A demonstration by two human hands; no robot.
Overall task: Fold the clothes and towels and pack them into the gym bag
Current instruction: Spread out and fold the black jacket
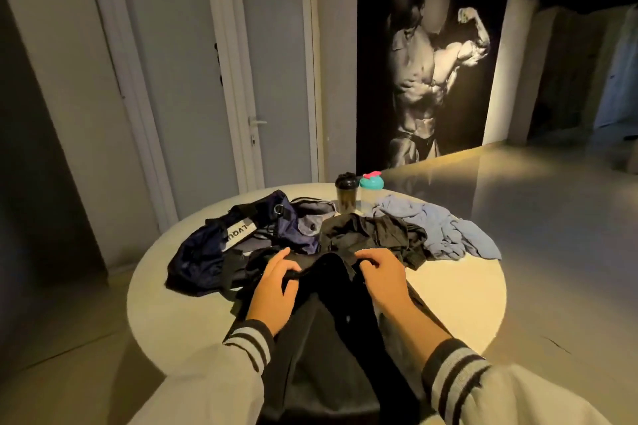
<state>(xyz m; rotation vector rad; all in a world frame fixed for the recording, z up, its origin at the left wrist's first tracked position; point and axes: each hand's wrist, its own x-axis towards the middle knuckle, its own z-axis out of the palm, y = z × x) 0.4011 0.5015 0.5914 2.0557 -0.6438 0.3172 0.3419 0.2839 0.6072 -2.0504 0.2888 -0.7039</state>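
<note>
The left hand (276, 290) and right hand (381, 278) each curl their fingers round the far edge of a black garment (328, 321). Its long axis runs from the hands back toward the person, and its near end hangs off the round table (459, 293). The navy gym bag (203, 252) lies open just beyond and left of the left hand. A crumpled black top (373, 235) sits just beyond the right hand, and a light-blue cloth (438, 228) lies farther right.

Two shaker bottles (359, 191) stand before a bodybuilder mural (435, 62).
</note>
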